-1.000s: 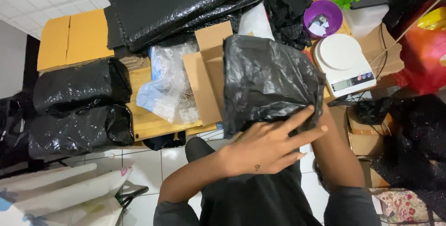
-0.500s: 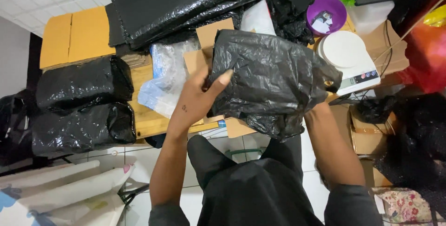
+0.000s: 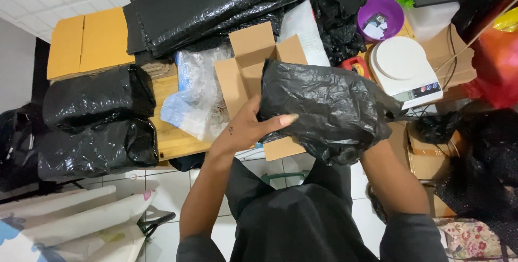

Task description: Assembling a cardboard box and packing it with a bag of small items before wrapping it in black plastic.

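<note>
Head view: our left hand (image 3: 245, 130) grips the near-left edge of a parcel wrapped in black plastic (image 3: 326, 111), held in the air above an open cardboard box (image 3: 253, 70). Our right hand is hidden beneath the parcel, so we cannot tell its grip.

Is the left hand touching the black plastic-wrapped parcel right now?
Touching. The head view shows the left hand pressed against the black plastic-wrapped parcel, its fingers lying flat across the wrinkled plastic with no gap.

Glossy, crinkled black plastic bag (image 3: 329, 111)
</note>
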